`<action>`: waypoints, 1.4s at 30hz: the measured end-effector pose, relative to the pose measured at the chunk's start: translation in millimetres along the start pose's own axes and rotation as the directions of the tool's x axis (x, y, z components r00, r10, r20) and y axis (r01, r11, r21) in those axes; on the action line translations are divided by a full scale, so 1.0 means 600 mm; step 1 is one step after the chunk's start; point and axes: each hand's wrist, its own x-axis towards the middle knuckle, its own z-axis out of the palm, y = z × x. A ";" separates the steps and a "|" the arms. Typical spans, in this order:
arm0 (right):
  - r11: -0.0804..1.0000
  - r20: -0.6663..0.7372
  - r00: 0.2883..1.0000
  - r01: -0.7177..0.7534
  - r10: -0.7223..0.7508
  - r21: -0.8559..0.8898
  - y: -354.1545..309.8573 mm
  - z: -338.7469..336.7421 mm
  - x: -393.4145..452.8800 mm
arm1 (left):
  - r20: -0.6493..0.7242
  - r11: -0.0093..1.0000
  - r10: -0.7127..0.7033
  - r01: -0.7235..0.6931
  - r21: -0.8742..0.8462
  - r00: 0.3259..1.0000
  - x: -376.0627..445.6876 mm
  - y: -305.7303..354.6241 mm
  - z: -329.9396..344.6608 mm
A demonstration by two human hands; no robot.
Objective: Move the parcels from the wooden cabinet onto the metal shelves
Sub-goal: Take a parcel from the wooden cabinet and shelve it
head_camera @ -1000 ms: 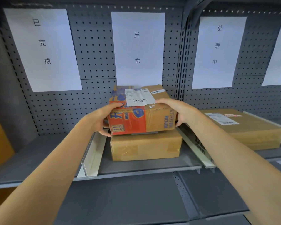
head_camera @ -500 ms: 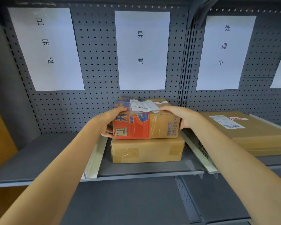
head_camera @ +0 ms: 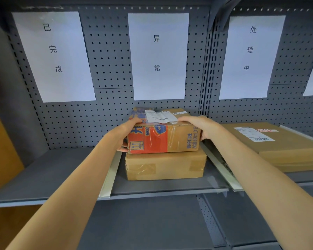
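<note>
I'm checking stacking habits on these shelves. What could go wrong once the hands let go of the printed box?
1. The orange printed box sits on a plain brown box, shifted slightly left of it; if it isn't seated flat, it might tip or slide when the left hand and right hand release.
2. Pulling the fingers out carelessly may drag the top box toward the shelf front.

The grey metal shelf (head_camera: 43, 177) bears 2 plain brown parcels (head_camera: 165, 166) (head_camera: 285, 147).
</note>
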 end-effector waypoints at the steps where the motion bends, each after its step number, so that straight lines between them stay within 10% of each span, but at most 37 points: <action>1: 1.000 -0.009 1.000 0.006 -0.006 0.008 -0.001 0.001 0.000 | -0.003 1.000 0.003 -0.003 -0.007 1.000 -0.002 0.000 0.002; 11: 0.976 -0.130 0.969 0.196 -0.208 -0.098 0.000 -0.006 -0.014 | -0.160 0.977 0.203 -0.210 -0.027 0.966 -0.006 0.000 -0.008; 17: 0.771 -0.218 0.787 0.437 -0.577 -0.464 -0.015 -0.018 -0.061 | -0.278 0.734 0.621 -0.419 0.534 0.733 -0.031 0.012 -0.031; 25: 0.300 -0.043 0.582 0.353 -0.812 -0.886 -0.025 -0.029 -0.131 | -0.165 0.362 0.852 -0.332 0.871 0.497 -0.107 0.018 -0.057; 42: 0.326 0.028 0.622 0.448 -0.782 -0.833 -0.017 0.082 -0.248 | -0.313 0.472 0.794 -0.204 0.858 0.522 -0.242 -0.113 -0.191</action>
